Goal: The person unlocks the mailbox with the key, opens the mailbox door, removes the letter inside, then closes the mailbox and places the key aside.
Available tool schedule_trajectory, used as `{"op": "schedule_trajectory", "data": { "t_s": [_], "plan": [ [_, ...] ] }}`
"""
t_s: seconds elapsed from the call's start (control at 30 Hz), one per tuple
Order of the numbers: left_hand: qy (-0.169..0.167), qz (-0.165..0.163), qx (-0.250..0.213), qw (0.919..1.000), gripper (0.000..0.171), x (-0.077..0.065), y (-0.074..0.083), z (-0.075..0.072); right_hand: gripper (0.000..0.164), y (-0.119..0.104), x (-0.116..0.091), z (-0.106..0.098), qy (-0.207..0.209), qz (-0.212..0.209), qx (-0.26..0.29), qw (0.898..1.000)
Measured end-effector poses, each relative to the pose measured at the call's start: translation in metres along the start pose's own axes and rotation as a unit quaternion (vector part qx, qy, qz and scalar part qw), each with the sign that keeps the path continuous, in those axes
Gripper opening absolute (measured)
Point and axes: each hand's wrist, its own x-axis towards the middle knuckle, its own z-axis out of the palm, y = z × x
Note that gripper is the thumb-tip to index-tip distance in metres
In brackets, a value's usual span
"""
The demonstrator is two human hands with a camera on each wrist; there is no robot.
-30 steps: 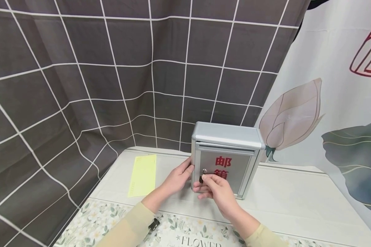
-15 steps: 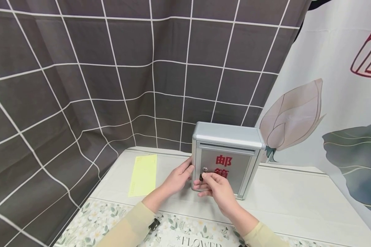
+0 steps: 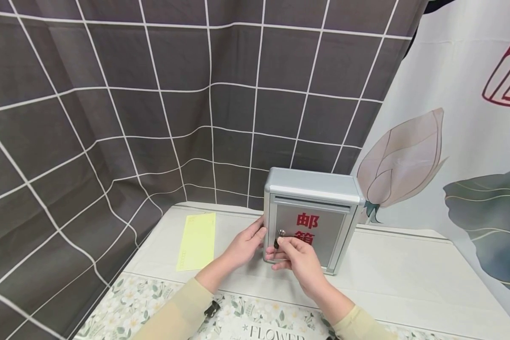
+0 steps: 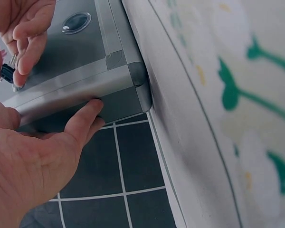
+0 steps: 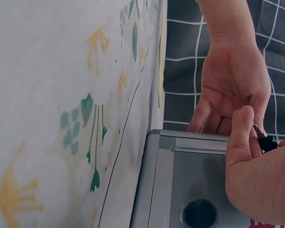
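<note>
A silver metal mailbox point(image 3: 314, 186) with red characters stands upright on the table, its front door flush in the frame. Against its left side rests my left hand point(image 3: 244, 245), fingers extended along the wall and thumb by the front edge. My right hand point(image 3: 299, 264) is at the lock point(image 3: 281, 233) on the door's left part, pinching a small key between thumb and index finger. A black-headed key point(image 3: 276, 244) hangs just below those fingertips; its dark head point(image 4: 7, 72) also shows in the left wrist view. The pinched key is mostly hidden by the fingers.
Left of the mailbox, a yellow envelope point(image 3: 197, 241) lies flat on the pale tablecloth point(image 3: 408, 269), which has a floral front band. A dark grid-patterned curtain point(image 3: 221, 113) hangs behind, and a white curtain with a lotus print point(image 3: 399, 160) hangs at the right.
The dark gap beneath the mailbox lid's front edge, visible a second ago, is gone. The hanging key has swung slightly. Both hands stay nearly where they were.
</note>
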Motion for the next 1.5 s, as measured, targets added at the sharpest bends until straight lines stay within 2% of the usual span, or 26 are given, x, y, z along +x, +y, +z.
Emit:
{"op": "schedule_trajectory", "data": {
  "t_s": [0.7,0.97,1.5],
  "plan": [
    [-0.007,-0.002,-0.006,1.0,0.06,-0.002,0.001,0.0,0.033,0.003,0.001,0.002,0.023,-0.021,-0.01,0.999],
    [-0.012,-0.013,-0.013,0.9998,0.062,-0.001,0.002,0.0,0.031,0.001,0.0,0.003,0.039,-0.028,-0.034,0.998],
    [-0.005,-0.006,-0.009,0.9999,0.06,0.0,0.0,0.001,0.032,-0.012,-0.002,0.003,0.048,-0.026,-0.091,0.994]
  ]
}}
